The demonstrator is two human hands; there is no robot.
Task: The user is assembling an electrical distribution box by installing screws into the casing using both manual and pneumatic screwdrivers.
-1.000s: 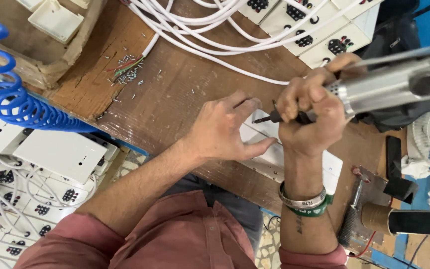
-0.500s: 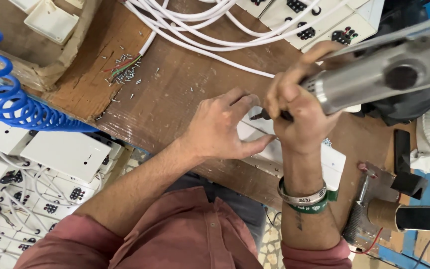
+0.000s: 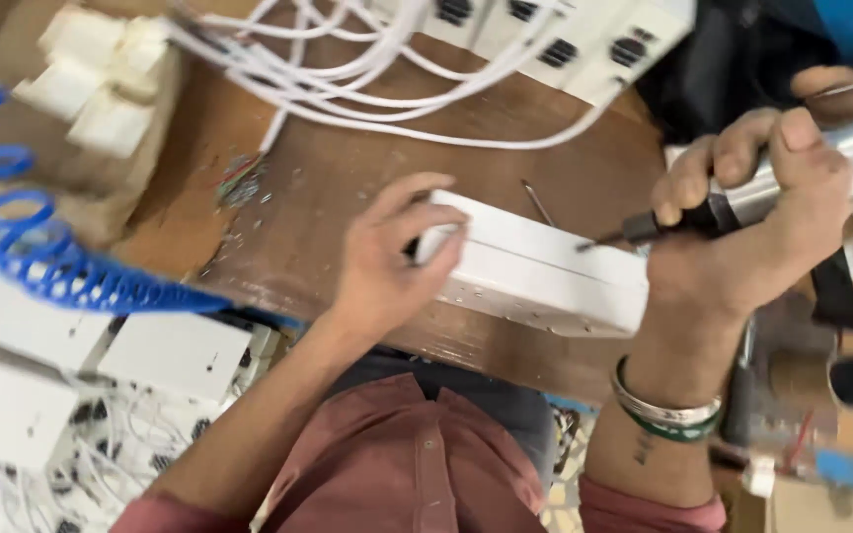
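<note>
- Our wooden bench point(image 3: 348, 197) carries everything, with white cables point(image 3: 367, 89) lying across its far side.
- The white socket box point(image 3: 545, 271) lies at the bench's near edge.
- Our left hand point(image 3: 387, 262) clasps the box's left end.
- Our right hand point(image 3: 752, 227) is closed around a powered screwdriver point(image 3: 841, 168), whose bit touches the box's top.

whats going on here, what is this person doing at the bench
A person at a wooden bench is working on a white socket box. The left hand grips one end of the box and steadies it on the bench edge. The right hand holds a powered screwdriver, its bit pointing at the top of the box. White cables and more white boxes lie at the far side, and a blue coiled hose hangs on the left.
</note>
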